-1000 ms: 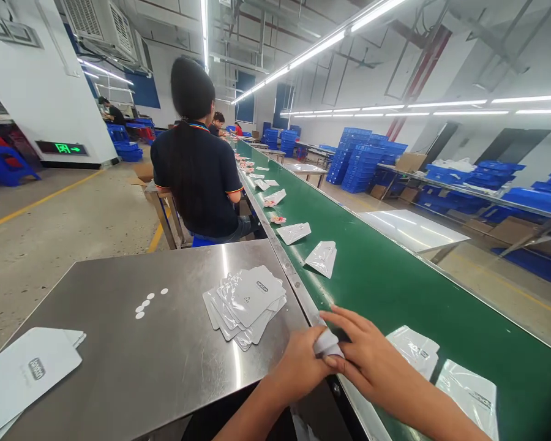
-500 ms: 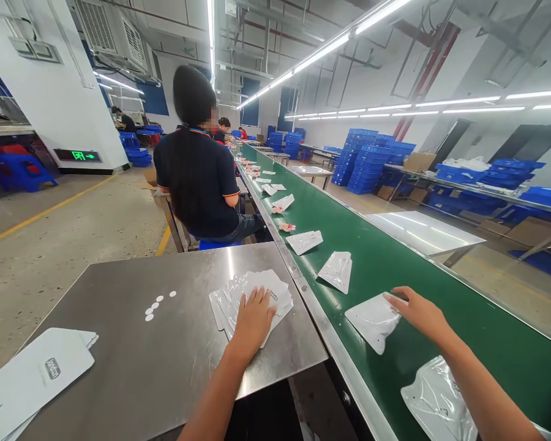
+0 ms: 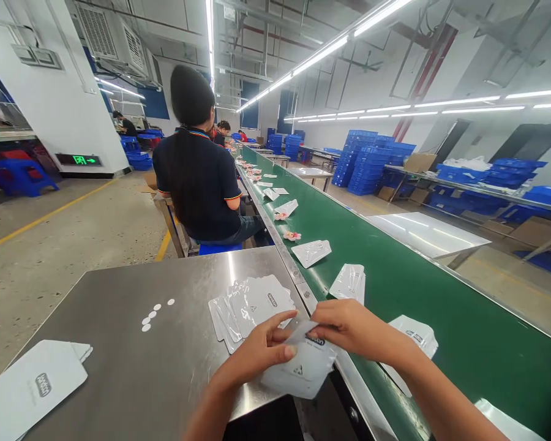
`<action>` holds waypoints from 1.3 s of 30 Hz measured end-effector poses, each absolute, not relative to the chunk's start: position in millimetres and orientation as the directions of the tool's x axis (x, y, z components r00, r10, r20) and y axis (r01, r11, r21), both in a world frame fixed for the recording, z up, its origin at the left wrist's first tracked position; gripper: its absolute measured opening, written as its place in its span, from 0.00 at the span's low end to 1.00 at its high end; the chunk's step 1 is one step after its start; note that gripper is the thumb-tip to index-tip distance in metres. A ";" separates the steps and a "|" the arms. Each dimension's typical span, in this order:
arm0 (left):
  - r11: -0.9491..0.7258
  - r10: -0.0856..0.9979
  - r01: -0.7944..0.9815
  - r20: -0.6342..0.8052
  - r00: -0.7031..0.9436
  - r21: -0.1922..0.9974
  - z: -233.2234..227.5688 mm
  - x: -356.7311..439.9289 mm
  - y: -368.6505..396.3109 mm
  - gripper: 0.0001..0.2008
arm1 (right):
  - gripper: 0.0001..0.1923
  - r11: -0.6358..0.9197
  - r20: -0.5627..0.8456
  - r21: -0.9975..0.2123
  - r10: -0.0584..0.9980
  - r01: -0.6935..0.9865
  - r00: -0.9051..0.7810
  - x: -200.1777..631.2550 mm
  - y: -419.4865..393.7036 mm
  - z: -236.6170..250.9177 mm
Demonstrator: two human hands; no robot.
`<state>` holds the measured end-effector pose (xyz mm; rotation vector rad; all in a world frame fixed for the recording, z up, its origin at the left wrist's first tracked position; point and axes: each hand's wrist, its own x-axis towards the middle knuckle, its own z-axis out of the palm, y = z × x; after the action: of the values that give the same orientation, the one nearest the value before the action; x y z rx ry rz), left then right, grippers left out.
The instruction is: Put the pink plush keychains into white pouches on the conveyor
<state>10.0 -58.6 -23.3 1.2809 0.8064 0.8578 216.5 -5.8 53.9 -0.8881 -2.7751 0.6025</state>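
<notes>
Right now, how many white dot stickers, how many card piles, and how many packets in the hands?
White dot stickers on the steel table: 5
Card piles: 2, fanned and corner
Packet held by left hand and right hand: 1
Total: 8

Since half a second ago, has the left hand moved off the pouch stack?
Yes. The left hand has left the pouch stack and come toward the steel table's near edge, now pinching a white pouch with the right hand.

Pouch stack (image 3: 252,304) left of conveyor belt (image 3: 422,294)
</notes>
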 end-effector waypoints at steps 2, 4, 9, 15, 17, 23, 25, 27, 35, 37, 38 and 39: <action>0.155 0.839 -0.120 -0.067 0.540 0.981 -28.3 11.5 -54.4 0.33 | 0.13 0.761 -0.002 -0.438 0.532 0.479 -0.847 208.5 -2.9 60.7; 0.212 0.861 -0.144 -0.115 0.496 0.967 -38.0 17.7 -49.9 0.26 | 0.10 0.740 -0.023 -0.501 0.506 0.448 -0.862 197.4 13.6 60.8; 0.396 0.914 -0.557 -0.371 0.163 0.730 -68.0 39.3 -46.1 0.26 | 0.18 0.203 -0.166 -0.721 0.877 0.663 -0.450 171.7 118.8 36.3; 0.355 0.904 -0.654 -0.422 0.060 0.667 -81.9 45.2 -44.9 0.27 | 0.18 -0.092 -0.211 -0.620 0.976 0.779 -0.053 158.7 231.0 -9.1; 0.324 0.928 -0.612 -0.367 0.060 0.721 -81.2 44.5 -43.7 0.24 | 0.14 -0.106 -0.207 -0.604 0.978 0.790 -0.027 151.8 242.6 -22.8; 0.258 0.966 -0.559 -0.218 0.139 0.788 -71.5 44.5 -44.0 0.24 | 0.13 0.033 -0.049 -0.540 0.996 0.841 -0.071 142.8 238.5 -38.4; 0.230 0.973 -0.527 -0.175 0.152 0.818 -67.9 44.6 -45.1 0.25 | 0.12 0.080 0.002 -0.476 0.996 0.876 -0.090 148.8 230.6 -35.8; 0.207 0.975 -0.495 -0.137 0.175 0.844 -65.4 44.7 -45.8 0.24 | 0.11 0.124 0.047 -0.409 0.992 0.904 -0.115 156.9 220.1 -32.7; 0.216 0.972 -0.426 -0.152 0.180 0.878 -69.1 46.1 -46.1 0.21 | 0.09 0.277 0.131 -0.310 0.960 0.909 -0.248 169.1 168.5 -17.9; 0.186 0.979 -0.404 -0.132 0.157 0.896 -69.9 45.4 -46.3 0.20 | 0.09 0.320 0.174 -0.326 0.945 0.890 -0.276 171.0 147.1 -5.4; 0.169 0.982 -0.389 -0.120 0.148 0.906 -69.9 45.2 -46.5 0.20 | 0.09 0.342 0.197 -0.346 0.937 0.874 -0.288 173.5 133.6 2.4; 0.153 0.984 -0.370 -0.107 0.142 0.916 -69.6 45.4 -46.6 0.19 | 0.10 0.368 0.223 -0.386 0.927 0.846 -0.301 177.1 118.3 10.9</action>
<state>45.4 -46.6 -69.6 0.8829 0.8986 1.1876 177.1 118.3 10.9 -1.5419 -2.2294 0.2730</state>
